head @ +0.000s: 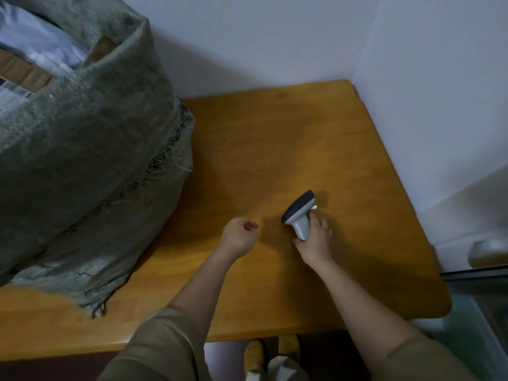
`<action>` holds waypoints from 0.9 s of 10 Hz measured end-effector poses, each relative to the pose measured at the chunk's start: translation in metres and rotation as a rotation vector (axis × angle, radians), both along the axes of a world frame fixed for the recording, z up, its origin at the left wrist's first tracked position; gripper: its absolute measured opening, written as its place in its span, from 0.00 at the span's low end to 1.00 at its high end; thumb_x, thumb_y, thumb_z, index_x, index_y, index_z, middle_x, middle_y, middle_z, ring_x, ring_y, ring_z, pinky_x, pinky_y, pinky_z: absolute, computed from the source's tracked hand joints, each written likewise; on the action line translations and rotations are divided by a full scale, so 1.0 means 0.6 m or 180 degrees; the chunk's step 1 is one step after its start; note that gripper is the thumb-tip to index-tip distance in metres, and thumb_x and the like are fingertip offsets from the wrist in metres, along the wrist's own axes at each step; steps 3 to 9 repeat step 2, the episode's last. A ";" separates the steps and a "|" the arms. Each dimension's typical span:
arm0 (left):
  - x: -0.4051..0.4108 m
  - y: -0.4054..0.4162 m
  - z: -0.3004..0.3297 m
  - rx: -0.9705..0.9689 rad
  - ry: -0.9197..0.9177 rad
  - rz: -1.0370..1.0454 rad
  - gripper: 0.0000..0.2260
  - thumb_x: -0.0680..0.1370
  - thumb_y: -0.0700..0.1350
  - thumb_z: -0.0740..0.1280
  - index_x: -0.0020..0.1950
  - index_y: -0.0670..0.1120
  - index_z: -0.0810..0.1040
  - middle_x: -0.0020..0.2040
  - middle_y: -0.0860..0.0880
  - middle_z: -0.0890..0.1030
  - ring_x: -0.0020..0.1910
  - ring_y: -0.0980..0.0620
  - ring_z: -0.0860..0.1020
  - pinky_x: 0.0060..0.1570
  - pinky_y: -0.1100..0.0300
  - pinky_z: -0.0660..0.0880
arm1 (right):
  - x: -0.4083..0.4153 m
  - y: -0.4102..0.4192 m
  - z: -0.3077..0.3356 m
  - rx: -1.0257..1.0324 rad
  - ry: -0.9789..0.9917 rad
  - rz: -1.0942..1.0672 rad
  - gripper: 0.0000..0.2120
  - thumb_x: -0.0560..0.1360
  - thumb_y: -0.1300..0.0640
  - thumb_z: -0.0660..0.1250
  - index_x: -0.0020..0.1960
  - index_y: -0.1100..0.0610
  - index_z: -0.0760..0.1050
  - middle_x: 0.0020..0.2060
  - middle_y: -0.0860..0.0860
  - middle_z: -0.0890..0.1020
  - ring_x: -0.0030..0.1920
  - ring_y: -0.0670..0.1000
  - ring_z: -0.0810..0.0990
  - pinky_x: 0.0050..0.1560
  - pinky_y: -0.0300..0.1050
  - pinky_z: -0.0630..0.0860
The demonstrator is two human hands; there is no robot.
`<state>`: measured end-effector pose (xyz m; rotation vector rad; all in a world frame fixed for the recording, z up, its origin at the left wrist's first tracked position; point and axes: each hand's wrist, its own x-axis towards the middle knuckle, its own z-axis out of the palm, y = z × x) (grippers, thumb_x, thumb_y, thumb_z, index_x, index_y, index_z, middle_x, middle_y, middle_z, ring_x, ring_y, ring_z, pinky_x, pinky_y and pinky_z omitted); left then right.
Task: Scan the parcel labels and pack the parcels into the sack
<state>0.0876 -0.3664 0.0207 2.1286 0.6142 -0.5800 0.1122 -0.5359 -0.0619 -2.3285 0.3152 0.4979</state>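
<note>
A big grey-green woven sack stands on the left of the wooden table, its mouth open at the top. Inside it I see parcels: white plastic mailers and brown cardboard boxes. My right hand grips the handle of a grey handheld barcode scanner, whose dark head points up and away just above the table top. My left hand hovers over the table to the left of the scanner, fingers curled in, holding nothing. No loose parcel lies on the table.
White walls close the table in at the back and right. A white ledge and a glass-topped surface sit beyond the right edge. My yellow shoes show below the near edge.
</note>
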 end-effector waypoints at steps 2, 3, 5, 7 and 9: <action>-0.008 0.003 0.013 -0.0044 -0.0018 0.0026 0.11 0.83 0.42 0.60 0.63 0.44 0.76 0.57 0.46 0.75 0.54 0.43 0.78 0.53 0.49 0.76 | 0.001 -0.001 0.028 -0.0034 0.0130 -0.0169 0.41 0.70 0.57 0.77 0.77 0.53 0.59 0.68 0.58 0.66 0.70 0.61 0.61 0.67 0.57 0.65; -0.008 0.003 0.013 -0.0044 -0.0018 0.0026 0.11 0.83 0.42 0.60 0.63 0.44 0.76 0.57 0.46 0.75 0.54 0.43 0.78 0.53 0.49 0.76 | 0.001 -0.001 0.028 -0.0034 0.0130 -0.0169 0.41 0.70 0.57 0.77 0.77 0.53 0.59 0.68 0.58 0.66 0.70 0.61 0.61 0.67 0.57 0.65; -0.008 0.003 0.013 -0.0044 -0.0018 0.0026 0.11 0.83 0.42 0.60 0.63 0.44 0.76 0.57 0.46 0.75 0.54 0.43 0.78 0.53 0.49 0.76 | 0.001 -0.001 0.028 -0.0034 0.0130 -0.0169 0.41 0.70 0.57 0.77 0.77 0.53 0.59 0.68 0.58 0.66 0.70 0.61 0.61 0.67 0.57 0.65; -0.008 0.003 0.013 -0.0044 -0.0018 0.0026 0.11 0.83 0.42 0.60 0.63 0.44 0.76 0.57 0.46 0.75 0.54 0.43 0.78 0.53 0.49 0.76 | 0.001 -0.001 0.028 -0.0034 0.0130 -0.0169 0.41 0.70 0.57 0.77 0.77 0.53 0.59 0.68 0.58 0.66 0.70 0.61 0.61 0.67 0.57 0.65; -0.008 0.003 0.013 -0.0044 -0.0018 0.0026 0.11 0.83 0.42 0.60 0.63 0.44 0.76 0.57 0.46 0.75 0.54 0.43 0.78 0.53 0.49 0.76 | 0.001 -0.001 0.028 -0.0034 0.0130 -0.0169 0.41 0.70 0.57 0.77 0.77 0.53 0.59 0.68 0.58 0.66 0.70 0.61 0.61 0.67 0.57 0.65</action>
